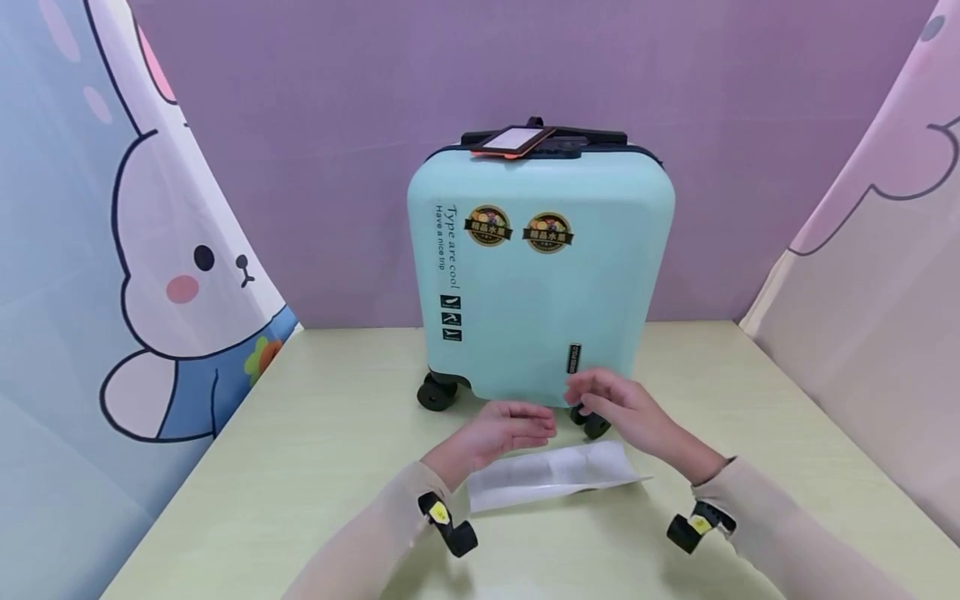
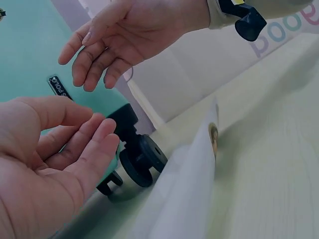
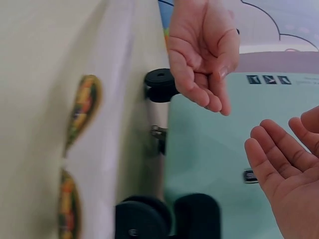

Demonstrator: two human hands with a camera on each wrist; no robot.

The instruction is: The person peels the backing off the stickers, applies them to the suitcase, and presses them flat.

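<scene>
An upright mint-green suitcase (image 1: pixel 517 308) carries two round fruit-picture stickers, a left one (image 1: pixel 488 226) and a right one (image 1: pixel 548 233), near its top. In front of it lies a white sheet (image 1: pixel 555 475), slightly curled; the right wrist view shows round stickers (image 3: pixel 83 109) on its other face. My left hand (image 1: pixel 502 433) hovers over the sheet's back edge, fingers loosely bent, holding nothing visible. Close to the suitcase's lower right corner, my right hand (image 1: pixel 618 408) hangs with relaxed fingers, palm facing the left hand (image 3: pixel 202 55). Between the two hands there is a gap.
Black wheels (image 1: pixel 437 393) support the suitcase on a pale table (image 1: pixel 345 433). On its top are a black handle (image 1: pixel 600 137) and an orange-edged luggage tag (image 1: pixel 513 140). A purple cloth (image 1: pixel 300 167) hangs behind, with a rabbit-printed curtain (image 1: pixel 172 250) at the left.
</scene>
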